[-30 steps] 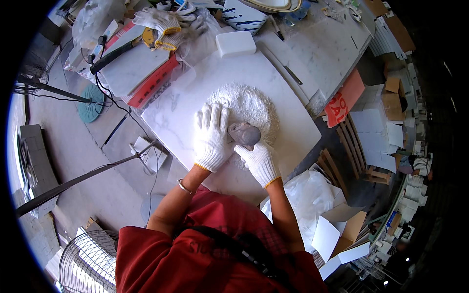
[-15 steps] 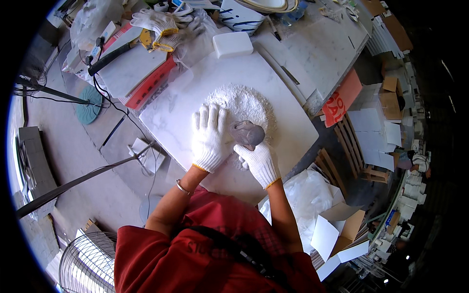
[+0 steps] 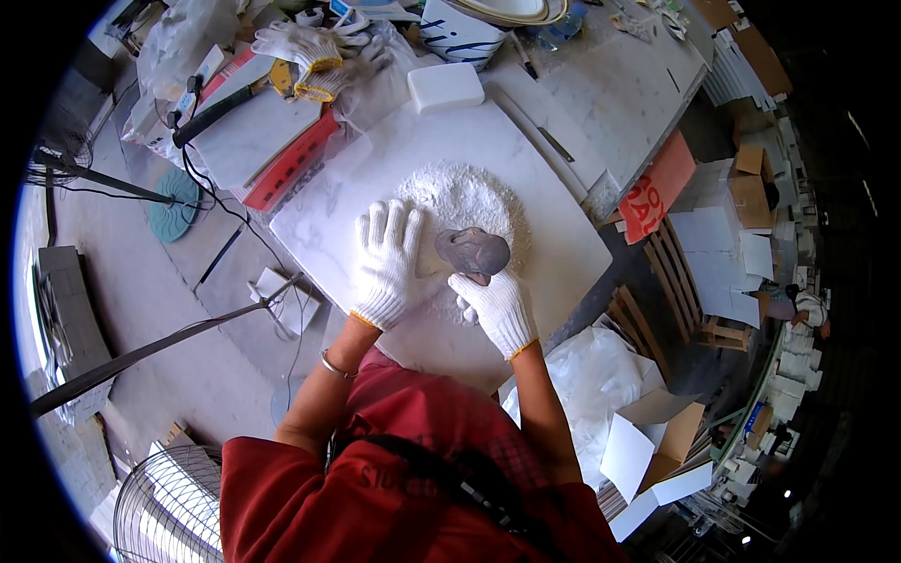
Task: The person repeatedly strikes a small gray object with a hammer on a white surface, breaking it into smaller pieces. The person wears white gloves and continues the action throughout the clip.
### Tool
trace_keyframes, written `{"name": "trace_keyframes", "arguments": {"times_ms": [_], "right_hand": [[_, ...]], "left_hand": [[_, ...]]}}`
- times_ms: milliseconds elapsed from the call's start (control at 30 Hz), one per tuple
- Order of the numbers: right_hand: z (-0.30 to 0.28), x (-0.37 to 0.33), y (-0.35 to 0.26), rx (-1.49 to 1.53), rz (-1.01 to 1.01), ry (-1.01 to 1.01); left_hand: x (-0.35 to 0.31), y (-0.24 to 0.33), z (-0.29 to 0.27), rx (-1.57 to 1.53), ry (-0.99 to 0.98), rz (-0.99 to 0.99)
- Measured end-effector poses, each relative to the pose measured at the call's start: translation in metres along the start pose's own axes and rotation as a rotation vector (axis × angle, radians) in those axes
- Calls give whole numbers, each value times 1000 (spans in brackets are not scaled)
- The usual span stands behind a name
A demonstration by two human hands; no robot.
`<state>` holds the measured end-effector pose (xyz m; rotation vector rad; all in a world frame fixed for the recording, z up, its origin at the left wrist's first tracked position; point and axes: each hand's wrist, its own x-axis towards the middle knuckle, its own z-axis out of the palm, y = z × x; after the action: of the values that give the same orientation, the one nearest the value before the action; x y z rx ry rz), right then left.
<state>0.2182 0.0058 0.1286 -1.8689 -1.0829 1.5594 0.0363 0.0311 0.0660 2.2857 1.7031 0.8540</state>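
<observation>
My right hand [image 3: 497, 308], in a white knitted glove, is closed around the lower end of a grey-brown, rounded object [image 3: 474, 253]. Its exact kind I cannot make out; one end is a smooth knob, and a broader part stretches left. The object is over the near edge of a round patch of white powder and chips [image 3: 465, 192]. My left hand [image 3: 387, 263], gloved the same way, has its fingers spread, palm down, on or just above the pale marble slab [image 3: 324, 216], left of the powder and apart from the object.
A white block [image 3: 446, 87] sits at the slab's far edge. Spare gloves [image 3: 305, 47] and a black-handled tool [image 3: 221, 113] lie at the far left. A white bucket [image 3: 462, 36] stands behind. Open cardboard boxes [image 3: 657, 441] and a plastic bag [image 3: 582, 375] are at my right.
My left hand has moved left, away from the powder and the object, its fingers spreading wider. My right hand keeps its hold; the object has tilted slightly.
</observation>
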Motion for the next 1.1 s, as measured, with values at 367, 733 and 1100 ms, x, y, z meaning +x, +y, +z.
{"name": "trace_keyframes", "arguments": {"times_ms": [367,733,1100], "right_hand": [[-9,-4,-23,31,77,24],[7,29,21,-87,6,-24],[4,21,49,-398,-484,159]], "left_hand": [[9,8,3,65,-44,-78],[13,7,4,20,20,-26],[13,9,-4,-13,7,-32]]}}
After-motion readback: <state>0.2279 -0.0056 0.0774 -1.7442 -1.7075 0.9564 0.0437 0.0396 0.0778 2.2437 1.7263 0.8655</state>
